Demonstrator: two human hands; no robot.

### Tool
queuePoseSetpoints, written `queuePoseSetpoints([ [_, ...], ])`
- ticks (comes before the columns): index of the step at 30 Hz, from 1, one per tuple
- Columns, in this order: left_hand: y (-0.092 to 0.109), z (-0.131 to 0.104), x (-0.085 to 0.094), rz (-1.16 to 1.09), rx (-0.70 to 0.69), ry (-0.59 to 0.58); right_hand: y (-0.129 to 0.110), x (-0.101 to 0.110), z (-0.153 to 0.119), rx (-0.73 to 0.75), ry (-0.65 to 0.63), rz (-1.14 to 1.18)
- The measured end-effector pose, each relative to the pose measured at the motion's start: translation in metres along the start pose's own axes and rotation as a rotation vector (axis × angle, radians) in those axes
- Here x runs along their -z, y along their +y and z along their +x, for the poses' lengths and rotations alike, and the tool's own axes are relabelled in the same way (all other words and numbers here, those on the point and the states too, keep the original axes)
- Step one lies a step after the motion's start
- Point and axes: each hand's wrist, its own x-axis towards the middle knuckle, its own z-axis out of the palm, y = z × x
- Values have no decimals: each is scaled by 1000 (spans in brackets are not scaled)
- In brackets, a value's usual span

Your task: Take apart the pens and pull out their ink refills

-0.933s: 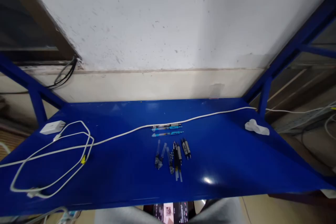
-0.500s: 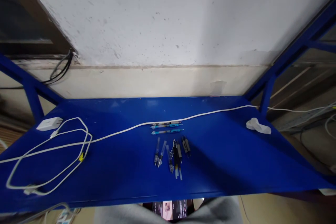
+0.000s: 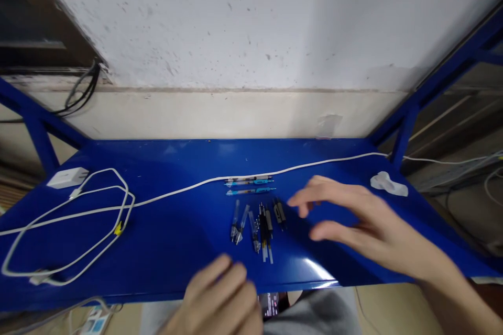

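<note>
My right hand (image 3: 349, 214) hovers over the blue shelf, thumb and fingers apart and holding nothing. Just left of its fingertips lie two short grey pen barrels (image 3: 280, 211). Beside these are several slim dark pen refills (image 3: 264, 238) with pale lower ends, another grey barrel (image 3: 269, 221) and some tiny springs. Further left, several clear pen barrels (image 3: 241, 224) lie pointing toward me. Behind this group, blue-gripped pens (image 3: 251, 191) lie crosswise. My left hand (image 3: 223, 298) is low at the front edge, smeared by motion, its fingers bent and their tips hidden.
A white cable (image 3: 173, 195) runs across the blue shelf (image 3: 176, 251), behind the pens. At the left are a white charger (image 3: 67, 178) and a looped cord (image 3: 126, 204). Crumpled white tissue (image 3: 388, 184) lies at the right. A phone (image 3: 271, 304) shows below the front edge.
Both hands have come into view: the right from the right side toward the pen parts, the left from below at the front edge. The pen parts lie as before; the view has shifted slightly.
</note>
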Motion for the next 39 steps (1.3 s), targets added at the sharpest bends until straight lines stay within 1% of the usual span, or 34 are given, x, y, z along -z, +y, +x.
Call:
queuePoseSetpoints([
  [1, -14, 18, -10, 1, 35, 72, 10, -9, 16, -3, -44, 3],
  [2, -31, 37, -21, -1, 45, 183, 22, -20, 30, 1, -78, -6],
  [3, -50, 55, -31, 4, 27, 247, 35, -31, 43, 20, -81, -22],
  [4, -69, 72, -40, 29, 0, 254, 50, -42, 55, 44, -72, -33],
  [6, -104, 98, -56, 105, -31, 288, 77, -61, 74, 82, -5, -31],
  [7, -119, 106, -63, 113, -20, 291, 89, -69, 82, 88, 40, -38],
  [9, -142, 111, -74, 123, 3, 254, 107, -79, 91, 90, 125, -94],
  [11, -155, 106, -82, 129, -33, 201, 118, -83, 92, 81, 158, -145],
  [12, -159, 101, -85, 129, -46, 181, 120, -84, 90, 84, 142, -174],
  [14, -164, 92, -86, 112, -39, 162, 122, -83, 85, 106, 83, -241],
  [17, -166, 82, -85, 40, 37, 172, 120, -81, 80, 137, 16, -340],
  [21, -159, 79, -86, -119, 141, 191, 119, -86, 78, 161, -49, -443],
  [24, -150, 81, -90, -185, 164, 198, 120, -91, 78, 169, -93, -504],
  [27, -147, 83, -93, -196, 161, 185, 121, -92, 77, 154, -108, -557],
  [34, -153, 80, -93, -217, 181, 183, 119, -91, 76, 142, -121, -593],
  [37, -151, 82, -93, -207, 175, 200, 118, -92, 76, 153, -103, -595],
  [39, -149, 84, -92, -214, 171, 207, 117, -92, 76, 171, -65, -602],
])
